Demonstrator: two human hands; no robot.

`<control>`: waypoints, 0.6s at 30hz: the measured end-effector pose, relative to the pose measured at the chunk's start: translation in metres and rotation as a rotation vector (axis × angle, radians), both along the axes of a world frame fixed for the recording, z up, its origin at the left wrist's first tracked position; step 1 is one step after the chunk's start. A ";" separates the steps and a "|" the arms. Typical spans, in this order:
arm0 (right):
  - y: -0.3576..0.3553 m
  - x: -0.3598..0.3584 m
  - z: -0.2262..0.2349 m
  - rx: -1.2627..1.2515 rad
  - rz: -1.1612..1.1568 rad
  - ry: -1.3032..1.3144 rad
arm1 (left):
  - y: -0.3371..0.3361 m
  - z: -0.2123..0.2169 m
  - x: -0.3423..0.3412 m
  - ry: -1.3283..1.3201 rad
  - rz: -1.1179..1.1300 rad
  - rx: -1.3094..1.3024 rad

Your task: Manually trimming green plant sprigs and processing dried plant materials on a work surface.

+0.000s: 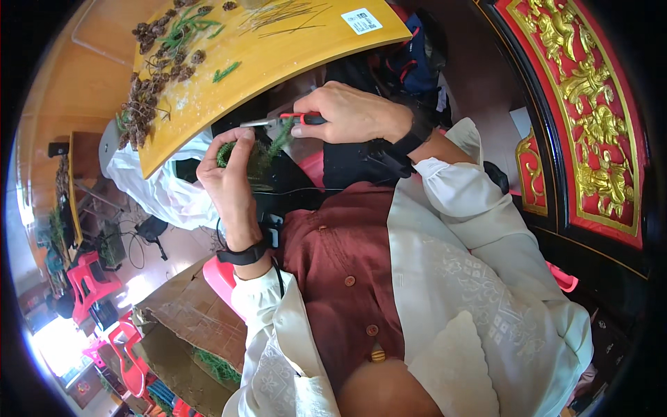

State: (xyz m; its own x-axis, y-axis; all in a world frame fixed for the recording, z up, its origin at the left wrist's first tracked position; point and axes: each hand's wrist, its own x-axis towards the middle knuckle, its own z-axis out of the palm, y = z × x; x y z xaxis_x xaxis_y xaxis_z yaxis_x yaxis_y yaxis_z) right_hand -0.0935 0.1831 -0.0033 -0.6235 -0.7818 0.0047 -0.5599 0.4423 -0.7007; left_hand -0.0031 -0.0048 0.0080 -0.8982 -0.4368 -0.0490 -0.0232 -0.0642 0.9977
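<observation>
In front of my chest, just off the near edge of the yellow table [278, 59], my left hand [229, 181] pinches a green artificial pine sprig [258, 161]. Its needles spread below and to the right of the fingers. My right hand [353, 115] is closed around pliers [310, 118] with red and black handles. Their metal jaws point left and meet the sprig by my left thumb and fingertips. Whether the jaws are closed on a stem or wire there is too small to tell.
Brown pine cones [144, 97] and loose green sprigs [186, 29] lie on the table's left side. Thin brown stems [285, 15] and a white label [362, 21] are farther back. A white plastic bag [163, 191] hangs left; a cardboard box [191, 299] stands lower left. A gold-and-red carved panel [604, 149] stands right.
</observation>
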 end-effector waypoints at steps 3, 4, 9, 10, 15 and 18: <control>0.003 -0.006 -0.005 -0.179 0.040 0.121 | -0.007 -0.003 0.000 -0.004 -0.030 0.145; 0.005 -0.008 -0.005 -0.164 0.069 0.142 | -0.012 -0.005 0.000 -0.003 -0.057 0.212; 0.006 -0.009 -0.005 -0.177 0.103 0.167 | -0.021 -0.008 0.001 -0.047 -0.197 0.502; 0.005 -0.009 -0.006 -0.228 0.110 0.204 | -0.021 -0.009 0.002 -0.049 -0.197 0.502; 0.003 -0.008 -0.005 -0.373 0.146 0.295 | -0.014 -0.004 0.005 -0.104 -0.238 0.678; 0.002 -0.008 -0.004 -0.387 0.158 0.297 | -0.014 -0.005 0.006 -0.134 -0.234 0.694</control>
State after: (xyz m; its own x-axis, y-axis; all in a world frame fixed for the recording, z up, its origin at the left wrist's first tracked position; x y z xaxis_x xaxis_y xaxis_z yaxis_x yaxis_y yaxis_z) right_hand -0.1014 0.1855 -0.0068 -0.4256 -0.7726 0.4712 -0.7986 0.0758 -0.5971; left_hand 0.0031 -0.0188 0.0029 -0.9307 -0.0637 -0.3601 -0.2324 -0.6572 0.7170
